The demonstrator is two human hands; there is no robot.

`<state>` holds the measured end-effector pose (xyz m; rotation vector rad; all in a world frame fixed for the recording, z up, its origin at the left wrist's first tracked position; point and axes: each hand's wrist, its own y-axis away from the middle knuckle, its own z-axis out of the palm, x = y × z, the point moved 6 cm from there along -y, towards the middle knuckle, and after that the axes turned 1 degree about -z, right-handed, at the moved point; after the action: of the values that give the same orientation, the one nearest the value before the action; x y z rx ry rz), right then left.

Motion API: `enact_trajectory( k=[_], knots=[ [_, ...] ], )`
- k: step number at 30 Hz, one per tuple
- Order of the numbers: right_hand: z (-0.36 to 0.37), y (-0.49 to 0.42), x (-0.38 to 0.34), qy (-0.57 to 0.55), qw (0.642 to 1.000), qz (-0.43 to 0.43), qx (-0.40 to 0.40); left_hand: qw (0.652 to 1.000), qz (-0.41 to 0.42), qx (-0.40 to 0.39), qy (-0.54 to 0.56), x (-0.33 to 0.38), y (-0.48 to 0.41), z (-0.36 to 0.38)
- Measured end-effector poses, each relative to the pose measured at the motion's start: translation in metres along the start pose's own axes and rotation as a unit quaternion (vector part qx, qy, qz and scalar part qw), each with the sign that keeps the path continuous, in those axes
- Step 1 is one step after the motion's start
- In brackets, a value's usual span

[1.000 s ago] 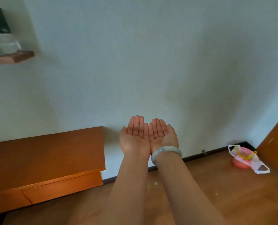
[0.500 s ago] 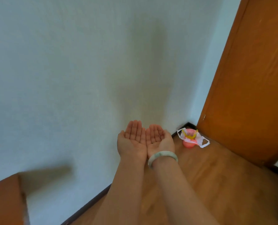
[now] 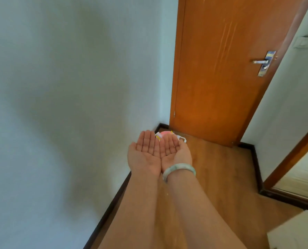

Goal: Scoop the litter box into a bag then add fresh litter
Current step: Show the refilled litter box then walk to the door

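- Head view: the only bag in sight is a thin white plastic bag (image 3: 183, 139) holding a pink round item (image 3: 165, 133) with a yellow piece. It lies on the wood-grain floor (image 3: 221, 177) just beyond the fingertips of both hands and is partly hidden by them. No litter box, scoop or fresh litter shows.
- Over the last second the view has swung right. The low wooden cabinet that was left of the hands is gone. The bag, which sat well off to their right, now lies straight ahead of them. I judge the person is turning toward that corner, so the task is at its very start, with nothing scooped yet.
- The left hand (image 3: 144, 153) and right hand (image 3: 174, 151) have stayed as they were: palms up, fingers straight and close, the 2 little-finger edges touching to make a shallow cup. They carry nothing and touch only each other.
- A pale green stone bangle (image 3: 179, 168) circles the right wrist.
- Beyond the hands stands an orange-brown wooden door (image 3: 221, 78) with a metal lever handle (image 3: 260, 61). Left of the hands is a pale plaster wall (image 3: 68, 87) with a dark skirting board (image 3: 110, 203).
- Right of the right forearm, a white boxy thing (image 3: 297, 230) is cut off by the frame; what it is I cannot tell.
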<state>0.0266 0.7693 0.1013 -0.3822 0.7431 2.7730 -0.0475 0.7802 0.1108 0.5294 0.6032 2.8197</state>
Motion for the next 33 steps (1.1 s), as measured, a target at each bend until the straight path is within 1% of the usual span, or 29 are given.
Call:
enact_trajectory(
  k=[5,12,16,20,25,33],
  knots=[
    [0.013,-0.081,-0.054,-0.013,0.999,-0.031,0.018,1.000,-0.022,-0.010,-0.007,-0.050,-0.079,0.045],
    [0.065,-0.199,-0.133,0.014,0.999,-0.029,0.019,1.000,-0.022,-0.002,-0.008,-0.107,-0.191,0.133],
    [0.087,-0.255,-0.163,0.015,0.999,-0.033,0.025,1.000,-0.021,-0.001,-0.009,-0.128,-0.246,0.170],
    [0.102,-0.307,-0.175,0.008,0.999,-0.025,0.032,0.999,-0.029,-0.003,-0.014,-0.139,-0.296,0.193],
    [0.123,-0.383,-0.171,0.001,0.999,-0.018,0.046,0.999,-0.038,0.012,-0.017,-0.138,-0.376,0.211],
    [0.184,-0.529,-0.163,-0.026,0.997,-0.055,0.055,0.997,-0.063,0.001,-0.040,-0.123,-0.530,0.266]
  ],
)
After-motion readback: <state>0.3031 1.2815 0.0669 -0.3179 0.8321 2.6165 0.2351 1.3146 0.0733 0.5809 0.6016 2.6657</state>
